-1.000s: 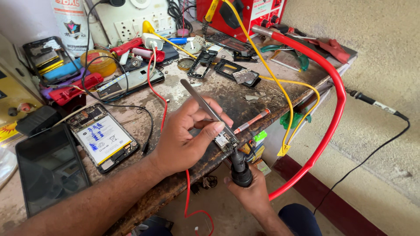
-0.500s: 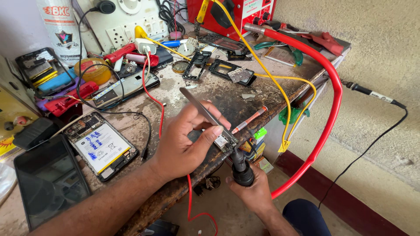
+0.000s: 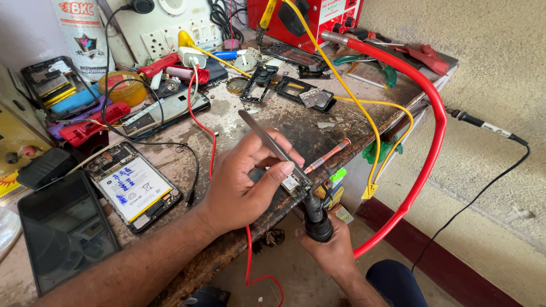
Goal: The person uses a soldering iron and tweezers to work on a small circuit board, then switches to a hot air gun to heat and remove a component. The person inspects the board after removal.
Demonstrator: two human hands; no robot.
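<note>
Right, left hand (image 3: 242, 190) pinches tweezers (image 3: 273, 149) on a small circuit board (image 3: 291, 183) at bench edge, 5 o'clock of the opened phone (image 3: 133, 187). Right hand (image 3: 324, 250), fingers wrapped round soldering iron (image 3: 315, 219), tip up at board. Prob best: brace wrists, brief tip contact, keep red cable (image 3: 424, 142) away.

An opened phone (image 3: 133, 189) with its battery showing lies at the near left of the worktop (image 3: 318, 133), a dark screen panel (image 3: 65, 233) beside it; a red box unit (image 3: 318, 14) stands far right, a yellow tub (image 3: 124, 88) far left
</note>
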